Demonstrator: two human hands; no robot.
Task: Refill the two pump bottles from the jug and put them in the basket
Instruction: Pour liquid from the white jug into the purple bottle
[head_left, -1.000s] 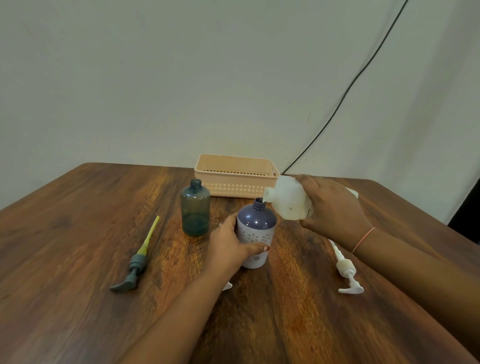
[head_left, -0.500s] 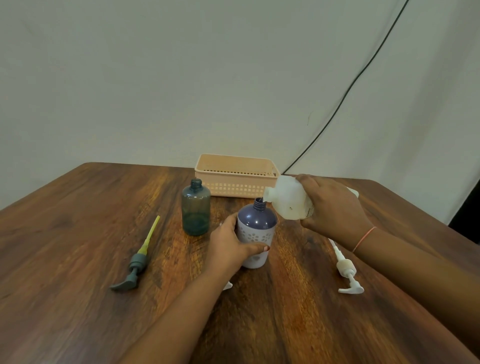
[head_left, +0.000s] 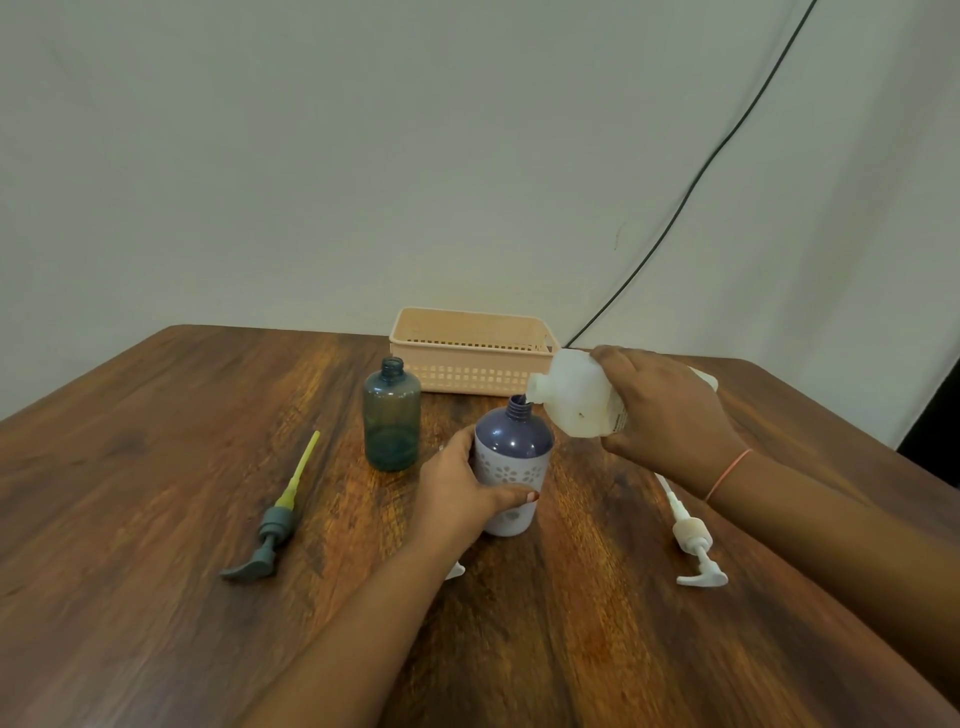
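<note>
Head view: looks down across a wooden table (head_left: 156, 467) at two bare hands working over a bottle.
Left hand (head_left: 457, 493): wrapped round the lower body of the purple bottle (head_left: 514, 441), thumb across its front, steadying it upright on the table.
Right hand (head_left: 665, 410): grips the jug (head_left: 576, 400) round its middle from above, fingers curled over it; a thin band sits on the wrist.
Jug: white and translucent, tipped nearly flat, its open mouth just over the purple bottle's neck. No stream can be made out.
Purple bottle: uncapped, near the table's middle, in front of the basket (head_left: 467, 358).
Teal bottle (head_left: 391, 415): uncapped and upright, just left of the purple one, touched by neither hand. How much it holds cannot be told.
Basket: peach with slotted sides, at the table's far edge, no bottle in it.
Grey pump (head_left: 270, 535): lies on its side well to the left, yellow tube pointing away.
White pump (head_left: 691, 535): lies to the right, its tube partly under the right forearm.
White bit (head_left: 455, 570): a small piece showing beside the left forearm, mostly hidden.
Cable (head_left: 701, 176): dark, running down the wall behind the basket.
Change: almost none over the last second; jug, bottle and both hands keep the same pose.
Meaning: probably a steady pour into the first bottle is under way. The teal bottle, both pumps and the move to the basket all remain.
</note>
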